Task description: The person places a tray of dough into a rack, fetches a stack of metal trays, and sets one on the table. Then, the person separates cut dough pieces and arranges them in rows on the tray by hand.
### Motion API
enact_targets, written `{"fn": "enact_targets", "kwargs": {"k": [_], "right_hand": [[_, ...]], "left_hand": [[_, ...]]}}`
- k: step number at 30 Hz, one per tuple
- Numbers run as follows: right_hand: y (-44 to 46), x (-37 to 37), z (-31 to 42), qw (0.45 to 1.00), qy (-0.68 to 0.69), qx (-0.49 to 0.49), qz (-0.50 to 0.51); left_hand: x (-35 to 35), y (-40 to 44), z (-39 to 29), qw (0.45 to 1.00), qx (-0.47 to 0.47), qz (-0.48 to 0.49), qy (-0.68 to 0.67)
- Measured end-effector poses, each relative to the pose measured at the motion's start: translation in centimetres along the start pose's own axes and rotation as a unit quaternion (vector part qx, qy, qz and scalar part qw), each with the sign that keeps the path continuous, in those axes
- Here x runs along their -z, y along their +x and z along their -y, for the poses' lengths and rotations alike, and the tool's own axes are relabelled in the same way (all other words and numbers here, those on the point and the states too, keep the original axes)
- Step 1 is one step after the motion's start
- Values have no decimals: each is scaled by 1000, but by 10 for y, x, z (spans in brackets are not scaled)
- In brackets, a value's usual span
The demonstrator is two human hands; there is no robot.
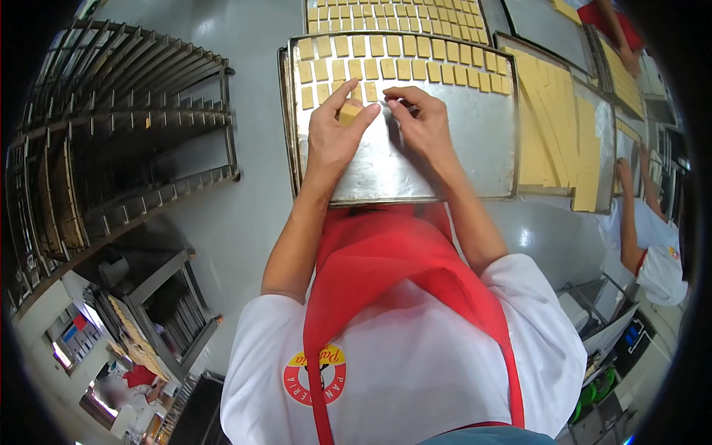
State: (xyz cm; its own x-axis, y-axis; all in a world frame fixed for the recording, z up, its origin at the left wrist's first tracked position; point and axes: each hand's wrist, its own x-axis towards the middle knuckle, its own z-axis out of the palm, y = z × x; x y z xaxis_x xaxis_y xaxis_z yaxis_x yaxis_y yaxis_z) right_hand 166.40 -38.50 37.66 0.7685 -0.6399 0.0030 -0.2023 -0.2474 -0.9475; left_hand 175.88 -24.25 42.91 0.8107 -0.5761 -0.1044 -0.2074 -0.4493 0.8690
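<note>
My left hand (330, 137) is curled around a small stack of yellow rectangular dough pieces (348, 113), thumb on one side and fingers on the other. It hovers over a metal baking tray (460, 159), near the left end of the third row. Beside it, my right hand (423, 122) has its thumb and index finger pinched close together; whether anything sits between them is hidden. Rows of similar dough pieces (408, 68) lie on the far part of the tray. The third row is short and partly covered by my left hand.
Another tray of dough pieces (397, 16) lies beyond. To the right, a tray holds long dough strips (549, 122). A metal rack (126, 119) stands at the left. Co-workers' arms (629, 208) show at the right, and another person (137, 393) is at the lower left.
</note>
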Motion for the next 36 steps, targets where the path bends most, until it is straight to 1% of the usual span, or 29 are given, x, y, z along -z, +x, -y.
{"fn": "enact_targets", "kwargs": {"k": [1,2,3,5,6,10,11,12,14,15,16,17,18,20,22,24,26,27,28,29,30,31,32,33,34,35,36], "right_hand": [[-1,10,6,994,76,-68,50],[-2,17,11,974,150,-135,98],[-4,20,13,974,149,-136,98],[-6,23,15,938,283,-160,120],[-6,24,14,938,282,-161,118],[-6,25,6,917,348,-174,87],[-6,25,5,909,371,-172,74],[-7,26,4,909,371,-173,73],[-8,25,2,926,340,-146,71],[-9,24,-1,926,341,-147,71],[-9,22,-3,949,285,-116,66],[-10,21,-4,968,227,-84,61],[-10,21,-3,968,227,-84,61],[-10,22,2,960,268,-45,61],[-9,23,0,963,259,-41,59],[-5,25,-4,966,250,-35,57],[-1,25,-6,975,220,24,30],[1,27,-5,975,220,23,29],[4,30,2,985,171,-3,-2],[5,32,5,992,121,-28,-33],[6,35,3,992,121,-28,-33],[7,40,-1,999,-18,34,-8],[7,45,-5,983,-157,96,16],[7,46,-8,983,-157,96,17],[7,46,-11,969,-194,153,25],[6,47,-14,950,-231,208,33],[6,46,-16,950,-232,206,33]], "left_hand": [[-4,0,4,979,51,21,-194],[-8,1,7,919,99,41,-380],[-9,0,11,902,100,67,-414],[-15,1,13,899,106,83,-418],[-19,2,15,895,112,97,-421],[-26,6,21,896,96,92,-423],[-25,7,18,880,114,83,-454],[-24,8,14,861,132,74,-485],[-24,9,6,865,137,57,-480],[-23,10,8,890,141,80,-425],[-22,10,8,912,144,102,-369],[-24,11,7,912,144,103,-369],[-25,11,6,922,140,111,-343],[-27,11,5,931,137,121,-317],[-28,12,5,944,133,105,-285],[-26,14,7,952,120,109,-259],[-27,16,8,960,108,113,-233],[-30,17,9,991,-14,29,-131],[-34,17,9,989,-136,-56,-25],[-37,16,9,989,-136,-56,-25],[-39,14,9,977,-184,-87,55],[-41,13,11,956,-231,-117,135],[-44,12,15,956,-231,-117,135],[-47,10,21,955,-219,-84,180],[-48,10,22,951,-207,-51,225],[-49,10,23,951,-207,-51,225],[-51,9,24,949,-208,-56,231]]}}
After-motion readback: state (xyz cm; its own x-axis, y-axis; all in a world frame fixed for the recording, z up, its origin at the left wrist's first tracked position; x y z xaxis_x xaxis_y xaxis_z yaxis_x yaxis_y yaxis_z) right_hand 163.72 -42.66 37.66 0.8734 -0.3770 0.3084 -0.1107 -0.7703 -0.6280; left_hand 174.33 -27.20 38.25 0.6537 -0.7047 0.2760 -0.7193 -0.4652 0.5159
